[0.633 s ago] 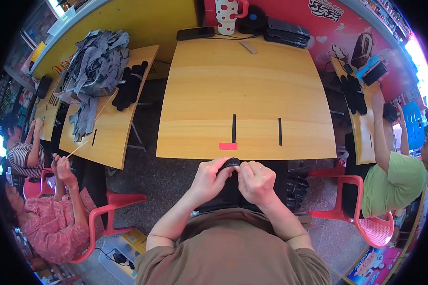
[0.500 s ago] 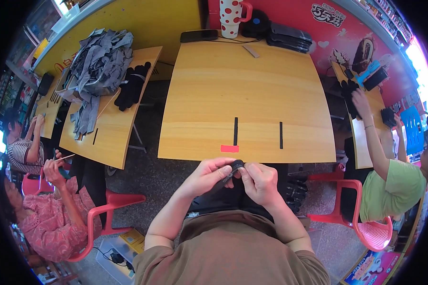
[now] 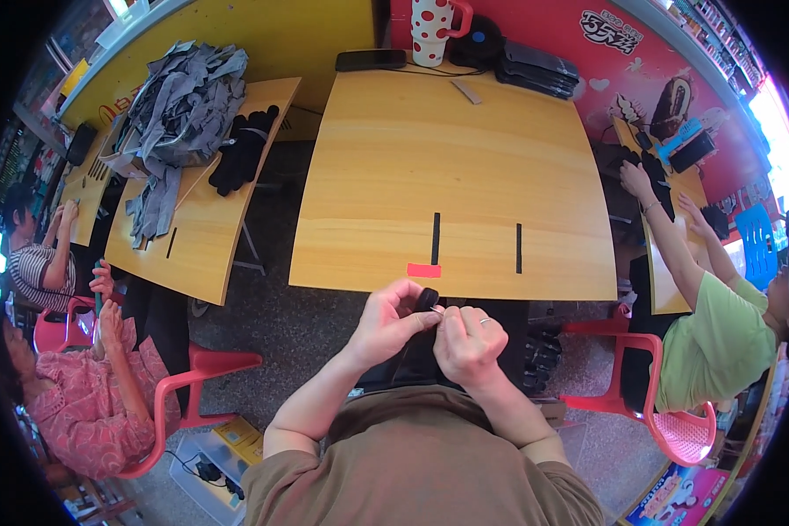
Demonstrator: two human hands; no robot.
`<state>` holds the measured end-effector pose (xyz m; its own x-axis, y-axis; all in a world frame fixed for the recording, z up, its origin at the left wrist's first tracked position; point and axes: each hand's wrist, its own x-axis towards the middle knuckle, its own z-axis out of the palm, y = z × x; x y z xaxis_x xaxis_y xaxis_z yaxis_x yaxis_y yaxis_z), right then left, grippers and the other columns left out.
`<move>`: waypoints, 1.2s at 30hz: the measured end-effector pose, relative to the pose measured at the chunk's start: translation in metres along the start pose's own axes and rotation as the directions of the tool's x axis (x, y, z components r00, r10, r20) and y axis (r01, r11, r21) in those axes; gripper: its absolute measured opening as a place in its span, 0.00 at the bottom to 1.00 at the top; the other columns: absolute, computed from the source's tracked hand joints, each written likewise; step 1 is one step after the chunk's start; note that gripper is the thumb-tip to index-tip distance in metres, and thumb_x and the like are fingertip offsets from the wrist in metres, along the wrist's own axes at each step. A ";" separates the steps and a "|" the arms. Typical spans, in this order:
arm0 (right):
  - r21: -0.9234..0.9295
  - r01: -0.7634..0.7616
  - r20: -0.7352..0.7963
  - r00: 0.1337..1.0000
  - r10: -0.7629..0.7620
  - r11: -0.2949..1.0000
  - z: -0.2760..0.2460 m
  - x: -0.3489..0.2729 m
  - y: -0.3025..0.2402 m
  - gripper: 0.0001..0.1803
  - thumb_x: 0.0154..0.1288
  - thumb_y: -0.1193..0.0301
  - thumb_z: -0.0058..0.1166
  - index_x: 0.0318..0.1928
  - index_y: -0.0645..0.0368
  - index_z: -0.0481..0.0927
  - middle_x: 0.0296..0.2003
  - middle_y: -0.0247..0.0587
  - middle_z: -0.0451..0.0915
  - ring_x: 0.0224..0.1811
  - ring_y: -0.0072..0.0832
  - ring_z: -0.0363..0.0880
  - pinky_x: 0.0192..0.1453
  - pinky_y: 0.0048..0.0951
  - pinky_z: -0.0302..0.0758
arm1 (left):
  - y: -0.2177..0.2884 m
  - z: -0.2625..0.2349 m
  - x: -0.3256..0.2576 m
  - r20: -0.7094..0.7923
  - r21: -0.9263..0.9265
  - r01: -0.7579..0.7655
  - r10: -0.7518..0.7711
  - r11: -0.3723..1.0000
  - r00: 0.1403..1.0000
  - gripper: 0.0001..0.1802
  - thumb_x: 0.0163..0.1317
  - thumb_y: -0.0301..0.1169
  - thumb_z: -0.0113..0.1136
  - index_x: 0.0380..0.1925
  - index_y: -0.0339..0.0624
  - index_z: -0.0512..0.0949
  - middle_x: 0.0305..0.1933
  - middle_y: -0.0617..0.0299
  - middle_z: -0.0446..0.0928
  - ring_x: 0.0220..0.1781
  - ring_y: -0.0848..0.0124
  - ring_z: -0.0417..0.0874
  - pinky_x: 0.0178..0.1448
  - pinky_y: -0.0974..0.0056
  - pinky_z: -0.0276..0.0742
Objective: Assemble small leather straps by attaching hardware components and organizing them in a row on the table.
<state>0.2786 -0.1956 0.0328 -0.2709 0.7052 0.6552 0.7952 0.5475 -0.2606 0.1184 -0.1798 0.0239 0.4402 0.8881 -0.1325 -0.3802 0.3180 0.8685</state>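
My left hand [image 3: 386, 323] is closed round a small black piece [image 3: 428, 299] that looks soft and bent over, held just off the table's front edge. Against it, my right hand [image 3: 469, 344] is closed in a pinch, with a ring on one finger. Between the two hands shows a thin pale bit, too small to name. In front of them on the wooden table [image 3: 447, 167] are a red rectangle [image 3: 423, 270] and two narrow black strips, one [image 3: 436, 238] touching the red patch and another [image 3: 518, 249] further right.
A phone [image 3: 371, 60], a red-dotted tumbler [image 3: 430, 33] and stacked black pouches [image 3: 539, 68] line the table's far edge. Grey cloth pieces [image 3: 188, 105] heap on the left table beside black gloves [image 3: 244, 151]. People sit at both sides on red chairs [image 3: 203, 381].
My right hand has turned over slightly, showing its ring. The black piece now stands more upright in my left hand. At right, the co-worker in green has reached both hands to the table.
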 end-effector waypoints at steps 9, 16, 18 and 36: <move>0.572 -0.255 0.197 0.965 0.171 0.779 -0.011 0.018 0.022 0.08 0.57 0.76 0.64 0.29 0.61 0.76 0.17 0.40 0.74 0.15 0.29 0.73 0.19 0.26 0.66 | 0.018 -0.017 -0.001 0.070 -0.104 0.054 -0.047 0.993 0.996 0.10 0.61 0.27 0.62 0.40 0.33 0.78 0.34 0.59 0.80 0.34 0.71 0.82 0.42 0.66 0.80; 0.643 -0.289 0.243 0.955 0.169 0.710 -0.011 0.023 0.019 0.08 0.58 0.74 0.65 0.31 0.62 0.77 0.19 0.40 0.75 0.16 0.24 0.73 0.20 0.24 0.66 | 0.014 -0.020 0.002 0.221 -0.315 0.139 -0.070 0.939 0.973 0.12 0.64 0.31 0.60 0.42 0.32 0.77 0.34 0.57 0.79 0.32 0.69 0.82 0.40 0.67 0.80; 0.654 -0.270 0.222 0.962 0.162 0.707 -0.009 0.020 0.019 0.08 0.58 0.74 0.65 0.31 0.62 0.77 0.20 0.40 0.76 0.16 0.24 0.73 0.20 0.24 0.67 | 0.015 -0.020 0.002 0.221 -0.327 0.141 -0.069 0.935 0.973 0.12 0.64 0.31 0.60 0.42 0.32 0.77 0.34 0.56 0.79 0.32 0.68 0.82 0.40 0.66 0.80; 0.644 -0.322 0.241 0.946 0.215 0.694 -0.004 0.018 0.017 0.08 0.60 0.75 0.63 0.28 0.61 0.76 0.20 0.40 0.78 0.17 0.25 0.77 0.21 0.25 0.69 | 0.009 -0.023 0.004 0.201 -0.361 0.121 -0.050 0.925 0.978 0.13 0.65 0.31 0.59 0.42 0.29 0.78 0.34 0.54 0.79 0.30 0.68 0.83 0.37 0.67 0.81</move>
<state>0.2894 -0.1752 0.0434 -0.2163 0.8937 0.3931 0.2893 0.4432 -0.8484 0.0979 -0.1657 0.0206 0.6131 0.7863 -0.0766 -0.5919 0.5214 0.6146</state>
